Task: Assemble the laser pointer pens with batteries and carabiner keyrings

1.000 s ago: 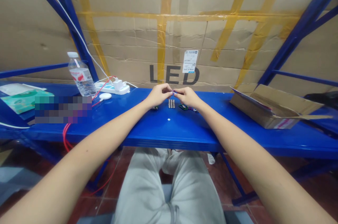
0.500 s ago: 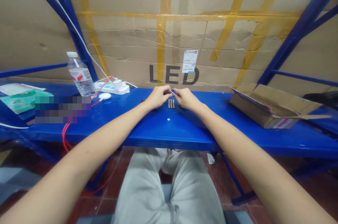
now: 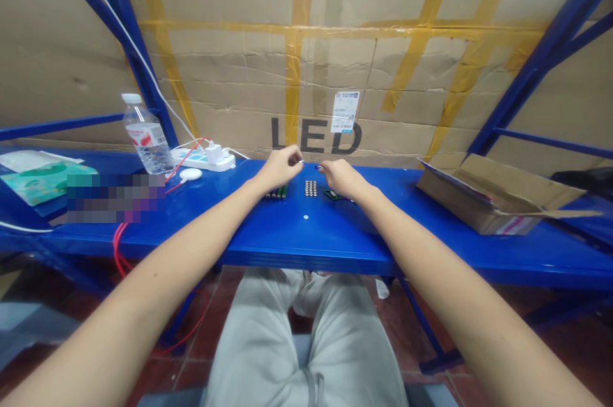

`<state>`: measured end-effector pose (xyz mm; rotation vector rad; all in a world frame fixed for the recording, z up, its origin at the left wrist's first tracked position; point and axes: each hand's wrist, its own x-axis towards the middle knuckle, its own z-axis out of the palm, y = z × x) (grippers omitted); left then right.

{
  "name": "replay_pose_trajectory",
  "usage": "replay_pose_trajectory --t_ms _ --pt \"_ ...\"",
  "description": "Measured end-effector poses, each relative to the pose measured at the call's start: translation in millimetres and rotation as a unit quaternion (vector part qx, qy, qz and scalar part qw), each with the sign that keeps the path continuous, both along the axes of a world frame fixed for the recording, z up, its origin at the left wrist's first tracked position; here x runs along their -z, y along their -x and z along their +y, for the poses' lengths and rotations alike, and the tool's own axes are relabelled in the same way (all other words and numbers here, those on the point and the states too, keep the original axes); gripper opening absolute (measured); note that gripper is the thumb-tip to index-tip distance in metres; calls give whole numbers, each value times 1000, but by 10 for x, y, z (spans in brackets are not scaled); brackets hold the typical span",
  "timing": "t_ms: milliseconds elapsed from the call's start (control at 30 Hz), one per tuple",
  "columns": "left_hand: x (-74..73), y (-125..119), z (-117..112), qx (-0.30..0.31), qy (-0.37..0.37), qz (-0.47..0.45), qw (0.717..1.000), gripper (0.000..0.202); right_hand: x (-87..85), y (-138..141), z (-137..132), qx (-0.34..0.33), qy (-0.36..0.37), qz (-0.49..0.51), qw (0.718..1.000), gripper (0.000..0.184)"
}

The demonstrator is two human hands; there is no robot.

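1. Two hands over one blue table, with a small gap between them.
2. Left hand: thumb and fingers pinched nearly closed on one tiny whitish bit, too small to name, just above the tabletop.
3. Right hand: also pinched nearly closed, with one tiny bluish bit at the fingertips, facing the other hand. Can't tell what that is either.
4. Between the forearms there's one tidy block of small shiny metal pieces, several rows, too tiny for me to count reliably.
5. Beside that, partly under the left hand: dark green bars, looks like four.
6. By the right hand: one green loop, partly covered, with some small purple stuff next to it.
7. Off to the left: one water bottle, one power strip and one white disc.
8. Off to the right: one open cardboard box.
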<state>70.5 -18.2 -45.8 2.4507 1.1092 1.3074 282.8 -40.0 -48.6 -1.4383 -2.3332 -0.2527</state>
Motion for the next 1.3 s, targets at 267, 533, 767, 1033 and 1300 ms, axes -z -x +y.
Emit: replay_pose_trajectory --t_ms 267,533,767,1033,1300 --pt "-39 787 396 -99 140 -123 977 12 -45 -295 88 65 63 158 983 24" --pt "221 998 559 -187 188 31 964 4 7 -520 268 132 67 155 977 22" --pt "165 1039 581 -212 212 112 947 11 161 -797 468 254 124 89 955 23" --pt "-19 1045 518 -83 294 142 941 10 262 -910 532 275 144 69 948 25" --pt "-114 956 364 -76 326 135 933 11 272 -923 547 273 143 61 949 26"
